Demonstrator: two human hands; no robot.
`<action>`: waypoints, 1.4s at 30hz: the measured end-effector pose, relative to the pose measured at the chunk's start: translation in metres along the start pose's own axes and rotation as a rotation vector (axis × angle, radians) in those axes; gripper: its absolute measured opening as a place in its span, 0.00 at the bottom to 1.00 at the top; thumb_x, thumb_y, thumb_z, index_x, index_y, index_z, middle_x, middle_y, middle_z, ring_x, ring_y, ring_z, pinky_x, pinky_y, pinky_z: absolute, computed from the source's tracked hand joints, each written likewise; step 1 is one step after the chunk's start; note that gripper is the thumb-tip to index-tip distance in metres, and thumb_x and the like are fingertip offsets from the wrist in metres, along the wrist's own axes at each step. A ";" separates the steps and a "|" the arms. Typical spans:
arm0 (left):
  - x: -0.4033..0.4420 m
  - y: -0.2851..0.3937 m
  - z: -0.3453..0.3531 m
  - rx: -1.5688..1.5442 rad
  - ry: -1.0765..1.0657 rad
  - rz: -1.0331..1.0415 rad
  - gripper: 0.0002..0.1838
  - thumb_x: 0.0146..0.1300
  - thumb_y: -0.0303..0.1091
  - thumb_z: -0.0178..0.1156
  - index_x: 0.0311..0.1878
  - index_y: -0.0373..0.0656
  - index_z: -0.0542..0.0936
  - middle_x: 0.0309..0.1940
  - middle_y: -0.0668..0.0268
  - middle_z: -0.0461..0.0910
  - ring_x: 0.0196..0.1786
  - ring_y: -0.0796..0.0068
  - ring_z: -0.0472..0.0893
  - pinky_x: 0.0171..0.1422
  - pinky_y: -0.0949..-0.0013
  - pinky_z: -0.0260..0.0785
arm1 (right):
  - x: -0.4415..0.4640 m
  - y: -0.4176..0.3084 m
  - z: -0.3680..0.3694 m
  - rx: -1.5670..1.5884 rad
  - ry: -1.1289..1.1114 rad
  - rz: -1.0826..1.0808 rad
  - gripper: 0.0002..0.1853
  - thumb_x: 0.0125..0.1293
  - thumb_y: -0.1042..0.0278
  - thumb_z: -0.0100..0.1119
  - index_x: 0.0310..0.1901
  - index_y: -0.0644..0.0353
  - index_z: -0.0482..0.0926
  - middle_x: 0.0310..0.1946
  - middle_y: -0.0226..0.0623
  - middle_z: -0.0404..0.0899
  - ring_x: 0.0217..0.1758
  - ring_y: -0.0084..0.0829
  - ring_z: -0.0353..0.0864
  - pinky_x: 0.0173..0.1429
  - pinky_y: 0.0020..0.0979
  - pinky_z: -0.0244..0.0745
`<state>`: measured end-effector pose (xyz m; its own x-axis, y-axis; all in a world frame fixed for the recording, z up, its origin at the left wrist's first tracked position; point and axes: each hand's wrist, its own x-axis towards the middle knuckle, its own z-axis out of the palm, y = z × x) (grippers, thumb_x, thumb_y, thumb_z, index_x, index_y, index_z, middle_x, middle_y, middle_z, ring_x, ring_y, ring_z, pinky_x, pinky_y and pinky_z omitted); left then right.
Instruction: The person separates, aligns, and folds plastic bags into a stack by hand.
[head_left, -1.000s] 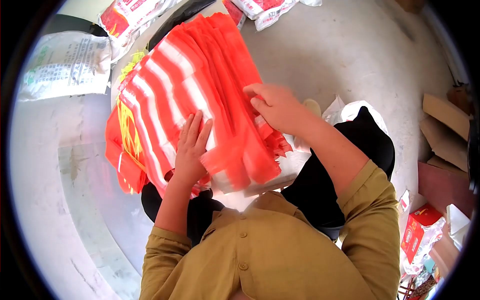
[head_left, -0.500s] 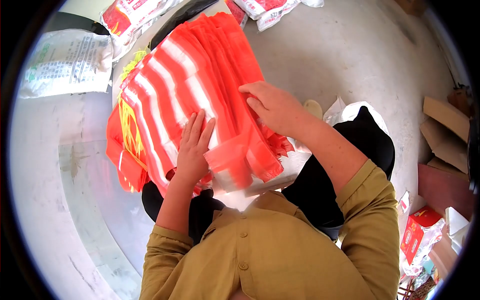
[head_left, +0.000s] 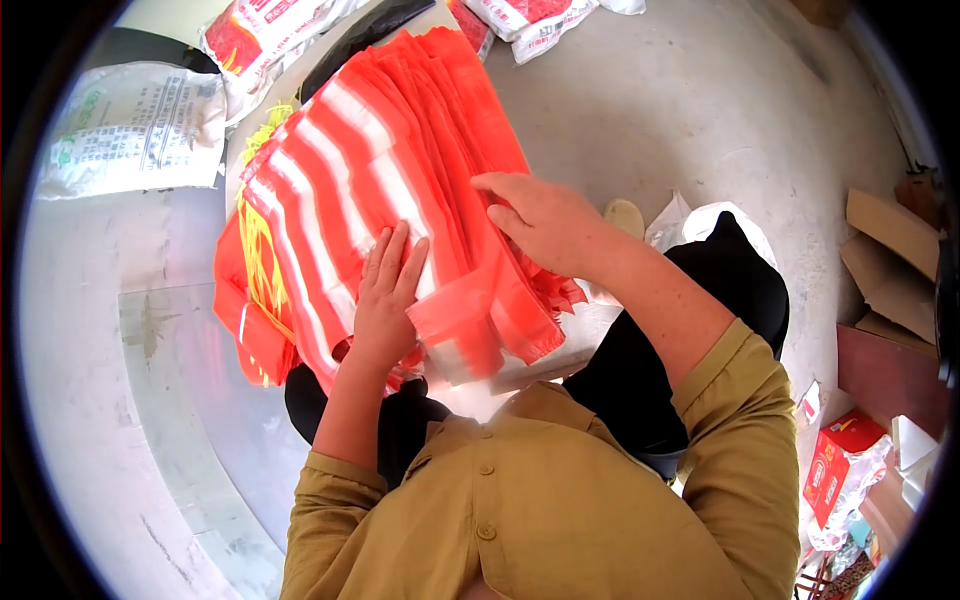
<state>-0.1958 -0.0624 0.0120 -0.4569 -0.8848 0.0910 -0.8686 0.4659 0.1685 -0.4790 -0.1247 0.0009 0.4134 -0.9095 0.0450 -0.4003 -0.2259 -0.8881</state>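
Observation:
A thick stack of red cloth with white stripes [head_left: 335, 170] lies in front of me, its layers fanned along the right side. My left hand [head_left: 388, 290] rests flat on the striped top with its fingers spread a little. At the right edge of the stack is my right hand [head_left: 545, 222], its fingertips against the red layers; what lies between thumb and fingers is hidden. A red flap is folded over near my left hand. Yellow strings [head_left: 262, 262] hang along the left side, beside a folded red bundle [head_left: 262, 345].
Printed white sacks [head_left: 140, 128] lie at the upper left, with more plastic packs [head_left: 530, 22] at the top. A black bag [head_left: 365, 42] touches the stack's far end. On the right are an opened cardboard box [head_left: 890, 265] and a red carton [head_left: 838, 468].
My right hand has shifted slightly left over the layers. The red flap beside my left hand, blurred earlier, now lies more still. My left hand has barely moved.

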 end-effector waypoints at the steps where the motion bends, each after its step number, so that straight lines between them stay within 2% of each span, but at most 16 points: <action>1: 0.000 0.000 0.000 0.000 -0.002 -0.001 0.43 0.58 0.19 0.64 0.80 0.50 0.71 0.84 0.55 0.63 0.85 0.47 0.61 0.85 0.47 0.58 | 0.000 0.000 0.000 0.007 0.000 -0.007 0.24 0.82 0.61 0.49 0.74 0.59 0.73 0.70 0.48 0.79 0.71 0.51 0.78 0.74 0.45 0.73; 7: 0.000 -0.001 -0.001 0.010 -0.027 -0.002 0.43 0.57 0.18 0.63 0.80 0.48 0.71 0.83 0.51 0.62 0.85 0.45 0.61 0.86 0.46 0.56 | -0.004 -0.015 -0.013 0.010 -0.106 0.012 0.26 0.81 0.59 0.52 0.75 0.58 0.71 0.71 0.50 0.78 0.72 0.51 0.77 0.75 0.45 0.72; 10: -0.005 -0.013 0.006 -0.005 -0.005 0.028 0.41 0.59 0.19 0.63 0.80 0.44 0.71 0.83 0.49 0.62 0.85 0.44 0.61 0.87 0.45 0.54 | -0.007 -0.014 -0.007 -0.073 -0.076 -0.100 0.28 0.79 0.56 0.55 0.76 0.57 0.70 0.74 0.49 0.74 0.72 0.52 0.77 0.75 0.45 0.72; 12: -0.009 -0.016 0.012 -0.051 -0.003 -0.016 0.37 0.64 0.24 0.64 0.79 0.42 0.72 0.83 0.47 0.62 0.85 0.43 0.62 0.87 0.46 0.54 | -0.012 -0.024 -0.009 -0.137 -0.053 -0.168 0.29 0.78 0.53 0.57 0.74 0.57 0.72 0.75 0.49 0.72 0.70 0.52 0.79 0.72 0.47 0.75; 13: -0.010 -0.023 0.021 -0.048 0.044 0.006 0.34 0.68 0.29 0.65 0.79 0.42 0.72 0.83 0.47 0.62 0.85 0.43 0.62 0.87 0.46 0.54 | -0.012 -0.029 -0.009 -0.195 -0.087 -0.165 0.28 0.77 0.53 0.57 0.73 0.58 0.73 0.73 0.49 0.73 0.68 0.51 0.80 0.70 0.47 0.77; 14: -0.009 -0.024 0.024 -0.027 0.035 -0.028 0.34 0.70 0.34 0.66 0.78 0.41 0.73 0.83 0.46 0.62 0.85 0.42 0.62 0.87 0.47 0.54 | -0.011 -0.032 -0.008 -0.245 -0.122 -0.162 0.28 0.77 0.52 0.58 0.71 0.59 0.73 0.71 0.49 0.74 0.66 0.50 0.82 0.67 0.48 0.79; 16: -0.010 -0.021 0.019 0.037 0.023 0.009 0.36 0.70 0.37 0.67 0.80 0.42 0.69 0.84 0.48 0.60 0.85 0.42 0.60 0.87 0.43 0.54 | -0.011 -0.036 0.002 -0.258 -0.093 -0.171 0.27 0.76 0.53 0.59 0.69 0.60 0.74 0.65 0.49 0.76 0.62 0.48 0.84 0.61 0.47 0.82; 22: -0.009 -0.012 0.015 0.039 -0.027 -0.035 0.39 0.70 0.27 0.64 0.84 0.47 0.65 0.87 0.57 0.57 0.88 0.50 0.55 0.88 0.44 0.52 | -0.014 -0.044 -0.008 -0.304 -0.226 -0.047 0.29 0.76 0.52 0.59 0.71 0.62 0.73 0.65 0.54 0.73 0.54 0.50 0.86 0.55 0.46 0.83; 26: -0.012 -0.014 0.021 0.074 -0.021 -0.076 0.42 0.69 0.27 0.69 0.84 0.52 0.65 0.87 0.59 0.56 0.89 0.51 0.54 0.87 0.42 0.55 | -0.018 -0.042 -0.010 -0.294 -0.262 -0.032 0.31 0.77 0.51 0.58 0.73 0.62 0.71 0.68 0.57 0.70 0.53 0.51 0.87 0.57 0.46 0.83; 31: -0.010 -0.011 0.019 0.071 0.001 -0.056 0.46 0.65 0.28 0.75 0.84 0.54 0.65 0.87 0.59 0.57 0.89 0.51 0.55 0.85 0.39 0.58 | -0.022 -0.042 -0.008 -0.214 -0.240 -0.010 0.32 0.77 0.51 0.58 0.75 0.60 0.69 0.76 0.56 0.63 0.59 0.52 0.85 0.62 0.46 0.82; 35: -0.010 -0.011 0.021 0.067 -0.006 -0.078 0.46 0.65 0.29 0.75 0.84 0.54 0.64 0.87 0.59 0.57 0.89 0.51 0.55 0.85 0.39 0.58 | -0.023 -0.045 -0.009 -0.152 -0.254 0.054 0.33 0.77 0.51 0.58 0.77 0.58 0.68 0.80 0.55 0.58 0.63 0.52 0.83 0.65 0.46 0.81; 40: -0.010 -0.011 0.021 0.088 -0.026 -0.084 0.48 0.64 0.32 0.77 0.84 0.54 0.64 0.87 0.59 0.57 0.88 0.49 0.55 0.85 0.39 0.59 | -0.023 -0.042 -0.004 -0.102 -0.258 0.020 0.35 0.77 0.52 0.58 0.80 0.54 0.65 0.83 0.56 0.53 0.63 0.54 0.83 0.66 0.48 0.80; 42: -0.009 -0.008 0.017 0.079 -0.025 -0.067 0.47 0.65 0.39 0.77 0.84 0.53 0.64 0.87 0.57 0.57 0.88 0.48 0.55 0.85 0.38 0.58 | -0.025 -0.044 -0.006 -0.094 -0.275 0.027 0.35 0.76 0.53 0.58 0.81 0.54 0.64 0.84 0.58 0.50 0.63 0.56 0.83 0.67 0.48 0.79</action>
<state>-0.1882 -0.0586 -0.0071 -0.4011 -0.9142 0.0576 -0.9093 0.4050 0.0955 -0.4764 -0.0942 0.0419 0.6024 -0.7899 -0.1150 -0.4831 -0.2461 -0.8403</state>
